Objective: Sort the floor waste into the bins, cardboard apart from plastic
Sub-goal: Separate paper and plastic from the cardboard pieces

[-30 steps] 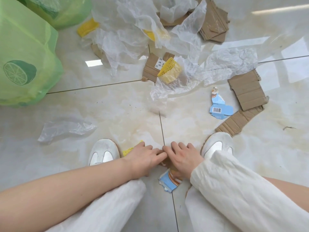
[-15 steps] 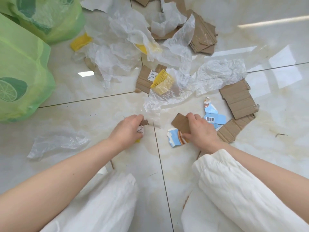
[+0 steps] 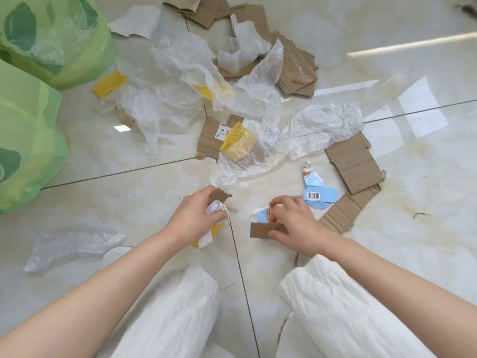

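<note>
We're mid-pickup, gathering scraps. Left hand (image 3: 195, 215) is curled round a small cardboard scrap (image 3: 219, 195) plus crumpled white and yellow bits. Right hand (image 3: 294, 223) pinches a cardboard strip (image 3: 260, 230) and a blue carton scrap (image 3: 262, 215). Next, in our judgement: split cardboard from plastic, reach left to the green bin bags (image 3: 28, 130). Versus half a second ago, the right hand's strip sits lower, nearer our knees. Most waste remains on the floor (image 3: 129, 192).

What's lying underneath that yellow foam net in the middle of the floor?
The yellow foam net lies partly on a piece of cardboard with a white label and partly on crinkled clear plastic. Whatever sits directly beneath the net is covered.
</note>
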A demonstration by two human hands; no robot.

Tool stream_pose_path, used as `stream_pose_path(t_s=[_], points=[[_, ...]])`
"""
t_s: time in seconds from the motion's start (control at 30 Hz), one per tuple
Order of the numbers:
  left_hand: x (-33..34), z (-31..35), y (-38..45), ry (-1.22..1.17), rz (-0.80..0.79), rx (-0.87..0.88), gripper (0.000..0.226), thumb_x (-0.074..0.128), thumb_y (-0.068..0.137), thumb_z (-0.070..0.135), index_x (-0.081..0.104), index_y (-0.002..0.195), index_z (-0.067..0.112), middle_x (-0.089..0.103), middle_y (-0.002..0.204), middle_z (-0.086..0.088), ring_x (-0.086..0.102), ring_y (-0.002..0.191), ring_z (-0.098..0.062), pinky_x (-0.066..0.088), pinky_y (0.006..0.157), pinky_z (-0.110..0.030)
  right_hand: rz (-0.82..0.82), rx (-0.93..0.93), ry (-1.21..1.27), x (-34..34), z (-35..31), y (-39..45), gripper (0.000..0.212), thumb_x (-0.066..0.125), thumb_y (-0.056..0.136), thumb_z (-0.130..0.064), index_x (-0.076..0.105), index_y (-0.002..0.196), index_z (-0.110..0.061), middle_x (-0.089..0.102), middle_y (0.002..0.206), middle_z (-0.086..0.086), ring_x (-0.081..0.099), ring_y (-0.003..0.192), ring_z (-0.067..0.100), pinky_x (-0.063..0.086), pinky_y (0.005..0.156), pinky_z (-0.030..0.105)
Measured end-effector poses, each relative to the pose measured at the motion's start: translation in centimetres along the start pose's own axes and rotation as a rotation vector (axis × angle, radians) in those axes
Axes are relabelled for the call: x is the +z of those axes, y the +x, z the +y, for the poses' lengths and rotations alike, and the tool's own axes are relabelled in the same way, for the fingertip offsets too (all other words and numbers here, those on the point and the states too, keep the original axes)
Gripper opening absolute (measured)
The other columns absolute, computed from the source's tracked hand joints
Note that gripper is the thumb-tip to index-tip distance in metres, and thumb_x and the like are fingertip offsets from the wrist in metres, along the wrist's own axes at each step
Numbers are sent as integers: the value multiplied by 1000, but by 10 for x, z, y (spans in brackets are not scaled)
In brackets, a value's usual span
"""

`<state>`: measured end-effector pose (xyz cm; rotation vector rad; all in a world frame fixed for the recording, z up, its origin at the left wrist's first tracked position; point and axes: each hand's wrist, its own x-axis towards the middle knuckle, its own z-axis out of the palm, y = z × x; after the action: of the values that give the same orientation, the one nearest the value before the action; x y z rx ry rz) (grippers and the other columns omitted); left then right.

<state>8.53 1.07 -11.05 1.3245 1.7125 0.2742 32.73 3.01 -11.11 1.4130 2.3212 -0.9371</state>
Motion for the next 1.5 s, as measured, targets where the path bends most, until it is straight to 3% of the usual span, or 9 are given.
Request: stream_pose_path(t_s=[0.2,0.5,0.7,0.83,0.97,1.13,1.3,1.43,1.5], points=[[-5,9,3,-219,-1,-102,20,82,68,20,65,77,23,67,72,8,61,68,-10,50,69,-28,49,-58,-169,11,-1,8,27,61,74,-10,53,100,-13,36,143,11,33,128,39,36,95,44],[4,20,4,-302,-71,-105,17,62,89,15,59,104,22,67,96,0,64,90,-20,50,81,-33,104,-67,-177,14,1,11,43,55,76,-3,41,112,-20,45,108,5,46,95,30,33,77,37],[9,40,8,-210,-106,-33,32,76,73,12,62,99,25,68,92,9,64,87,-7,51,76,-21,83,39,179,-7,7,-7,54,45,87,-2,31,133,-24,49,116,1,51,98,25,41,81,39],[13,54,15,-52,-114,64,19,77,72,18,63,74,30,66,69,25,59,68,9,41,61,-7,205,39,238,-17,23,-15,22,49,91,-14,53,112,-19,49,103,-1,52,97,21,43,82,38],[22,64,24,-228,-94,-19,11,75,76,18,65,76,22,65,65,14,61,65,-5,45,60,-18,280,135,391,-32,34,-20,8,53,86,-18,52,92,-24,47,87,-8,45,84,12,35,70,26],[42,73,33,-630,-140,-311,13,60,92,22,67,102,17,74,99,-8,71,89,-24,58,79,-44,211,151,528,-46,33,-31,11,46,67,-26,50,76,-27,54,76,-12,49,76,10,40,66,26],[54,87,38,-849,-278,-382,23,45,100,25,57,112,9,73,105,-13,69,100,-30,52,91,-48,-19,89,744,-32,35,-29,27,56,72,-15,62,93,-32,63,119,-19,58,104,4,46,90,23],[54,89,43,-943,-283,-408,23,43,100,25,54,113,9,73,106,-12,67,104,-29,50,95,-47,1,177,1040,-22,32,-24,11,67,75,-15,59,83,-13,56,79,-6,51,73,10,41,73,33],[53,88,44,-964,-293,-411,23,43,101,25,53,114,9,72,107,-12,67,105,-30,51,92,-44,1,197,1225,-22,27,-23,18,68,72,-15,56,84,-9,51,77,3,50,74,14,45,73,37]])
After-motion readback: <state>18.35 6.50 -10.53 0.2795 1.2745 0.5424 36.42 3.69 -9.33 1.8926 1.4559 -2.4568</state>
